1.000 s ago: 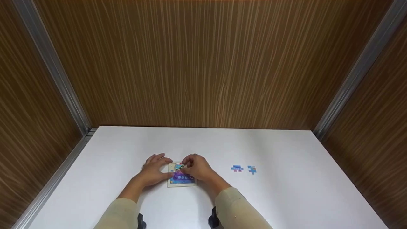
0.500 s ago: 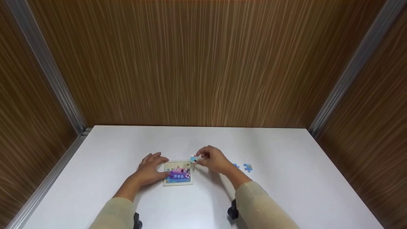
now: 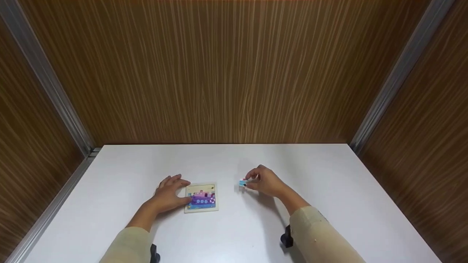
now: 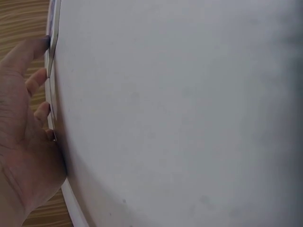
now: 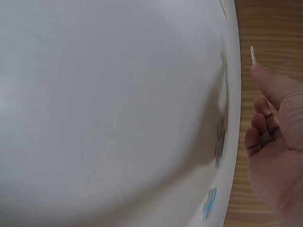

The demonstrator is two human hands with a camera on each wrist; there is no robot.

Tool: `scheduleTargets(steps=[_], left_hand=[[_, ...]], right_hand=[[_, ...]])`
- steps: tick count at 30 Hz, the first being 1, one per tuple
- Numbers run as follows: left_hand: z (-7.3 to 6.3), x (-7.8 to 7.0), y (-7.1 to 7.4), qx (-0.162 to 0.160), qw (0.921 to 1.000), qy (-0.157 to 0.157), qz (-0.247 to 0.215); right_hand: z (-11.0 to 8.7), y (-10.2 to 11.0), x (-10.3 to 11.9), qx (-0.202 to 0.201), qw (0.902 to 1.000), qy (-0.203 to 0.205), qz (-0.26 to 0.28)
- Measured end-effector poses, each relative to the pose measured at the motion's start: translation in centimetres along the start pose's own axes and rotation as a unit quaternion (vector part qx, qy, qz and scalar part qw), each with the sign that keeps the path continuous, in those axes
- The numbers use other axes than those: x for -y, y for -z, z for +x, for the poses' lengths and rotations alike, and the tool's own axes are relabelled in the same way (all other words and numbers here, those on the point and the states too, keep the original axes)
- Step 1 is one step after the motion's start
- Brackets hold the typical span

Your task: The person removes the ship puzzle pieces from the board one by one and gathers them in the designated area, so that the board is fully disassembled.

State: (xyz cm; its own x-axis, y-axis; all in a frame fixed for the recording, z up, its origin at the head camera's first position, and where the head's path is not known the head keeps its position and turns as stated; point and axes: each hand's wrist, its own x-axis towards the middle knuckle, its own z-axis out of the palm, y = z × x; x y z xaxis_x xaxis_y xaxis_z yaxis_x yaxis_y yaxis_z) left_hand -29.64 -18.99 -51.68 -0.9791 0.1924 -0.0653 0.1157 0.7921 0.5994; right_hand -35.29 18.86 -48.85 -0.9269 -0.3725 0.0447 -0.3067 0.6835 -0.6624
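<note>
A small wooden jigsaw board (image 3: 200,188) lies on the table, showing a purple and pink ship over blue water, with its upper part bare wood. At its left side rests my left hand (image 3: 168,194), fingers spread, thumb on the picture's left edge and index finger at the upper left corner. Thumb and index finger of my right hand (image 3: 268,182) pinch a blue and white puzzle piece (image 3: 242,182), raised above the table to the right of the board. In the right wrist view the piece (image 5: 253,55) appears edge-on beyond the thumb tip.
Two more puzzle pieces lie on the table under the right hand: one multicoloured piece (image 5: 220,142) and one light blue piece (image 5: 209,203). My right hand hides them in the head view. Wood-grain panels (image 3: 219,73) enclose the white table (image 3: 226,237) at the back and sides.
My right hand has lifted the puzzle piece off the board's upper area and carried it to the right, leaving bare wood there. My left hand stays at the board's left edge.
</note>
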Motion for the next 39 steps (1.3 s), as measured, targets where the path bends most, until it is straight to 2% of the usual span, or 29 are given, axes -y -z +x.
scheduleTargets(steps=[5, 13, 28, 34, 39], left_hand=[[-0.1, 0.2, 0.0, 0.001, 1.0000, 0.004, 0.003], [0.0, 0.3, 0.2, 0.004, 1.0000, 0.007, 0.005], [-0.1, 0.1, 0.0, 0.000, 1.0000, 0.001, -0.001], [0.1, 0.4, 0.0, 0.000, 0.9999, 0.003, -0.015], [0.2, 0.5, -0.6, -0.024, 0.9991, 0.005, -0.033]], right_hand=[[-0.2, 0.1, -0.9, 0.011, 0.9997, 0.000, -0.022], [-0.6, -0.6, -0.6, 0.031, 0.9986, 0.009, -0.043], [-0.9, -0.7, -0.8, 0.025, 0.9976, -0.007, -0.064], [-0.5, -0.3, 0.6, -0.004, 0.9989, -0.037, -0.027], [-0.3, -0.6, 2.6, -0.014, 0.9992, -0.037, 0.012]])
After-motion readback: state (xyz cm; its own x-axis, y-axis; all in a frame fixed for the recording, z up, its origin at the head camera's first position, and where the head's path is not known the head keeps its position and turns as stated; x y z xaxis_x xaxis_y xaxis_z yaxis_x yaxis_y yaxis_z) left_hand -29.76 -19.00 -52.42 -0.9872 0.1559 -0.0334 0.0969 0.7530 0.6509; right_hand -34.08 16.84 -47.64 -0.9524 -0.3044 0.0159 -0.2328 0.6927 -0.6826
